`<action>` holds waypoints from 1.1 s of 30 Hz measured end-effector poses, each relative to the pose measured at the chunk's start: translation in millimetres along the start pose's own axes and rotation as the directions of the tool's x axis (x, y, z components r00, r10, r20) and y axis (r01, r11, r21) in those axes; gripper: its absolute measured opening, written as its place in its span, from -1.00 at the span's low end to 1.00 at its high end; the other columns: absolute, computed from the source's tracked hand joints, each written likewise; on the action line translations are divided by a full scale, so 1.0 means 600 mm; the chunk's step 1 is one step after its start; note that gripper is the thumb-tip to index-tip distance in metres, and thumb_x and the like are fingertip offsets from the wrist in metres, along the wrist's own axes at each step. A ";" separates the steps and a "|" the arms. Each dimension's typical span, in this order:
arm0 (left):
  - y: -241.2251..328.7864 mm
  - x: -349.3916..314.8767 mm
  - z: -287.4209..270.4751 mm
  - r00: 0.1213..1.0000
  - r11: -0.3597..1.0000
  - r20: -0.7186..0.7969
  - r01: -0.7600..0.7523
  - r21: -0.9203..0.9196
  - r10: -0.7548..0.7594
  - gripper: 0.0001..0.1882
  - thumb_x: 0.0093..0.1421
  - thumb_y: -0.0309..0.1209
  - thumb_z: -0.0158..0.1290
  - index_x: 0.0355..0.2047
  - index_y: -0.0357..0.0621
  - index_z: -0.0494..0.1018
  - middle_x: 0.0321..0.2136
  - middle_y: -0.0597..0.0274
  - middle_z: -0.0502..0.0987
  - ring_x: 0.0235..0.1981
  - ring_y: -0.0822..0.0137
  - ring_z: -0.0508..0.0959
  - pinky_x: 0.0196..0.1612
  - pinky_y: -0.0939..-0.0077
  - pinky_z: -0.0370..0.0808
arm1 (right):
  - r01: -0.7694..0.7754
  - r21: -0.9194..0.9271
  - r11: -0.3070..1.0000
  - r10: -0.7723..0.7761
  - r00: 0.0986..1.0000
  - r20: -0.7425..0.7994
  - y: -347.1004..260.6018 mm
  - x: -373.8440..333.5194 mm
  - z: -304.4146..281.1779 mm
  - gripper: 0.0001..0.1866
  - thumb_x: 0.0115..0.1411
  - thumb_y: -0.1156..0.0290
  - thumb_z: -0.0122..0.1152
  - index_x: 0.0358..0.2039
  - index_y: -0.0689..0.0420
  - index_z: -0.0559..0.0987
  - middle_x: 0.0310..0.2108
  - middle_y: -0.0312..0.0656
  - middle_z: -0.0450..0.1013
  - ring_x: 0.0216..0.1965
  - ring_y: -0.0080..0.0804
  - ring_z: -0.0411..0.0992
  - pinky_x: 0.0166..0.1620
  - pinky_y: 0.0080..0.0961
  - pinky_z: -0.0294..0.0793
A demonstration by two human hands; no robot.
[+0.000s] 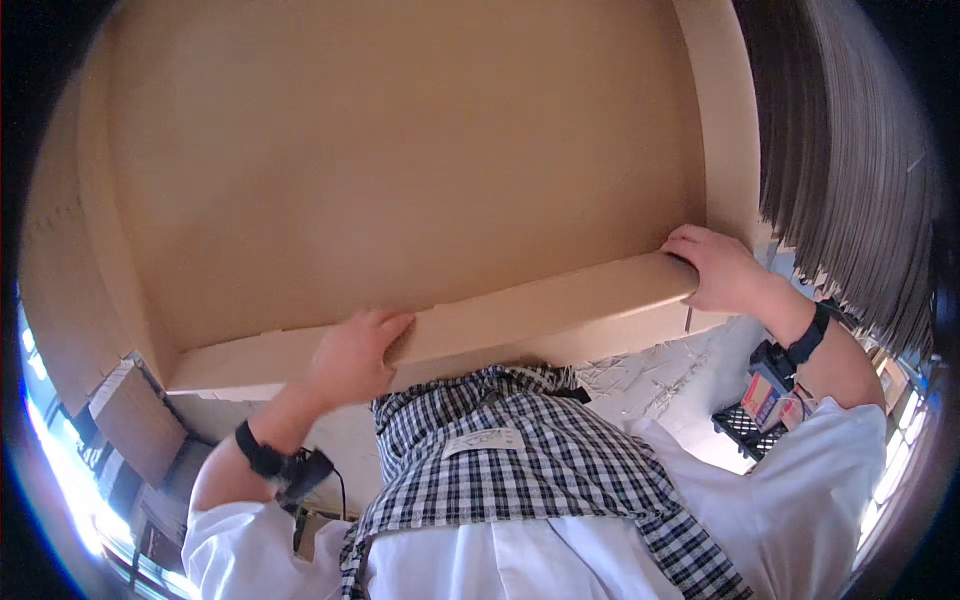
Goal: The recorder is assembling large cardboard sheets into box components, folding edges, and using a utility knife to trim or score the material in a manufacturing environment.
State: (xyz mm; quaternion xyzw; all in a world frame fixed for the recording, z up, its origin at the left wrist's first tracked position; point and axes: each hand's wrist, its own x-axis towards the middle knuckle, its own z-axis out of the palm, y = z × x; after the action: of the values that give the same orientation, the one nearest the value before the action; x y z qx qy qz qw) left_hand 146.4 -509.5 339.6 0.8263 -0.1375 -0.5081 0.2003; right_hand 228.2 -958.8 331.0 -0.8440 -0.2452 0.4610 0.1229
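Observation:
A large, shallow cardboard box [540, 305] with folded-up double walls fills the upper middle of the view, its brown inside facing me. My left hand [352, 358] is closed over the box's near wall, left of the middle, with the fingers curled onto its top. Close to the near right corner, my right hand [722, 270] grips the same wall, fingertips reaching over the inner edge. The thumbs are partly hidden. Both wrists wear black straps with small devices.
A tall stack of flat grey-brown cardboard sheets [850, 170] stands just right of the box. Further cardboard pieces [140, 420] are at the lower left. A black plastic crate [745, 432] with packages sits below my right forearm. Paper scraps [655, 380] litter the pale floor.

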 end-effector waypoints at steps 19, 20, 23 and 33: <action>0.000 0.009 0.014 0.991 0.980 -0.113 -0.088 -0.179 0.068 -0.40 -0.11 -0.38 0.13 0.03 -0.16 0.39 -0.07 0.01 0.44 0.00 -0.04 0.42 0.04 0.15 0.41 | 0.328 0.016 0.944 -0.328 0.935 0.137 -0.309 0.183 0.031 -0.47 -0.07 0.44 0.20 0.00 0.16 0.43 -0.02 -0.05 0.39 0.03 -0.04 0.36 0.05 -0.22 0.40; -0.027 -0.020 0.027 0.951 0.996 -0.307 0.012 -0.090 -0.039 -0.47 -0.09 -0.40 0.13 -0.02 -0.13 0.42 -0.08 0.05 0.46 0.02 -0.01 0.41 0.03 0.16 0.41 | 0.338 0.057 0.939 -0.343 0.923 0.174 -0.315 0.188 0.032 -0.48 -0.06 0.44 0.18 0.00 0.17 0.43 -0.02 -0.05 0.39 0.02 -0.03 0.36 0.04 -0.22 0.40; -0.139 -0.127 0.069 0.780 0.915 -0.509 0.400 -0.042 -0.365 -0.58 -0.09 -0.50 0.15 -0.14 -0.07 0.46 -0.12 0.16 0.48 0.00 0.04 0.42 0.01 0.18 0.41 | 0.371 0.011 0.929 -0.371 0.929 -0.007 -0.282 0.172 0.054 -0.64 -0.04 0.39 0.15 -0.19 0.22 0.48 -0.20 0.02 0.43 -0.08 -0.01 0.41 -0.07 -0.17 0.46; -0.196 -0.118 0.052 0.725 0.985 -0.688 0.100 0.140 0.024 -0.63 -0.12 -0.55 0.15 -0.21 -0.11 0.49 -0.18 0.15 0.51 -0.09 0.09 0.46 -0.02 0.21 0.38 | 0.398 0.037 0.917 -0.393 0.915 -0.097 -0.540 0.335 0.078 -0.56 -0.10 0.49 0.14 -0.13 0.30 0.45 -0.07 0.07 0.35 0.01 0.04 0.34 0.01 -0.21 0.40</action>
State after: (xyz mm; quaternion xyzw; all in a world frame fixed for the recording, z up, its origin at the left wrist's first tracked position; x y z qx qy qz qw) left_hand 89.9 -381.1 327.4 0.9720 -0.0788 -0.1568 0.1561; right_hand 183.0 -578.4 301.8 -0.7926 -0.3920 0.3960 0.2477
